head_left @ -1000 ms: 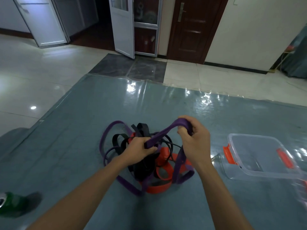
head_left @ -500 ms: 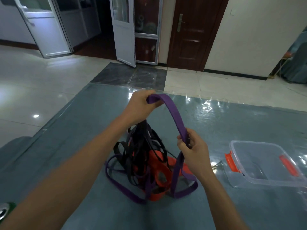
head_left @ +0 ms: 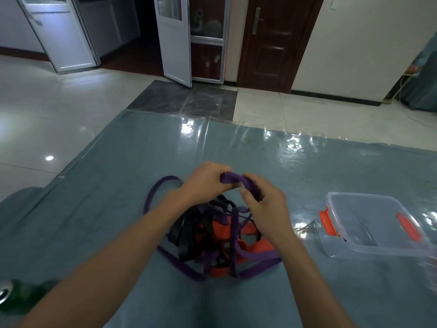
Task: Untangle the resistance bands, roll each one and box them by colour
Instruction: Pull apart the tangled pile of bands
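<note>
Closest to me, at the lower left edge, a green can [head_left: 22, 295] lies on its side, blurred. Both my forearms reach forward from the bottom of the view over the blue-grey table cover [head_left: 113, 209], which has a glossy clear sheet on top.

Between the forearms sits the tangle of resistance bands. The purple band [head_left: 230, 178] runs round the near side of the heap in long loops, and one loop arcs out to the left. The black bands [head_left: 186, 235] are bunched in the middle and left. The orange bands [head_left: 223, 230] show through at the centre and right, under the purple strands.

Just above the heap my hands meet on a raised stretch of the purple band. My left hand [head_left: 203, 183] has its fingers curled over the band and grips it from the left. My right hand [head_left: 262, 204] pinches the same stretch from the right, thumb toward me and fingers wrapped behind. The two hands are nearly touching.

To the right of the heap, and apart from it, a clear plastic box [head_left: 361, 197] stands open with no lid on. One of its orange latches [head_left: 327, 221] is on the end facing the bands and another on the far end. I can see no band inside it.

Beyond the table edge are pale floor tiles [head_left: 59, 102], an open white door [head_left: 173, 39] and a shut dark brown door [head_left: 272, 41].
</note>
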The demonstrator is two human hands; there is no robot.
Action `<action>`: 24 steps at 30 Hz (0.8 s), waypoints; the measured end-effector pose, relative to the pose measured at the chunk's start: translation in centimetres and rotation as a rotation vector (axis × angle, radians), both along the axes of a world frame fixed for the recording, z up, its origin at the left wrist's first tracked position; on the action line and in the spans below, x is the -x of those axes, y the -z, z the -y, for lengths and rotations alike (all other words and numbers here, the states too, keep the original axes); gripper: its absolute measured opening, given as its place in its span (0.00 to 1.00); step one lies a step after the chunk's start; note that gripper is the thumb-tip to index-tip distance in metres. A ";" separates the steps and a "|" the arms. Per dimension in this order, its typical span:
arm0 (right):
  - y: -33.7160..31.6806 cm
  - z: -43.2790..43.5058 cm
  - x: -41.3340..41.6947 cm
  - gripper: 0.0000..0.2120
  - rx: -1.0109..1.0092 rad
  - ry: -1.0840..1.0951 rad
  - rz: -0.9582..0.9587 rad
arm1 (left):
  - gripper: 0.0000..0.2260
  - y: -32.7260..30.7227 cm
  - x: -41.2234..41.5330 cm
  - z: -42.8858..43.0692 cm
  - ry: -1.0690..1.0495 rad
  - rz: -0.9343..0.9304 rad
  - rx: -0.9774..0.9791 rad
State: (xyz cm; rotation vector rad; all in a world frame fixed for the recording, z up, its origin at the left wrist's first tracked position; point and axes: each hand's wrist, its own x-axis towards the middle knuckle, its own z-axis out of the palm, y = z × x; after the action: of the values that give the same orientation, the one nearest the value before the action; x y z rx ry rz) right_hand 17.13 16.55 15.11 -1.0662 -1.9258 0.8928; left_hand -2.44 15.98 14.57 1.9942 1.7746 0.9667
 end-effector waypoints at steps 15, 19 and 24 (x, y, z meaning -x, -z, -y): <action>-3.0 0.5 -3.4 0.14 0.024 0.113 -0.439 | 0.08 10.4 -0.1 1.0 -0.093 0.293 0.194; -1.4 -0.3 -4.6 0.13 0.104 0.182 -0.407 | 0.14 7.8 1.6 -1.2 -0.156 0.282 0.229; 1.7 -1.0 -5.8 0.15 0.201 0.231 -0.259 | 0.13 1.2 3.3 -3.4 -0.184 0.312 0.087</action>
State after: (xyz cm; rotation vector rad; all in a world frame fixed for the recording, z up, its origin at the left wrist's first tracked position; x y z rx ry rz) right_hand 22.89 17.57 13.45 -1.1973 -1.4909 1.0508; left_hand -5.76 19.36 13.39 1.5490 1.8091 1.1629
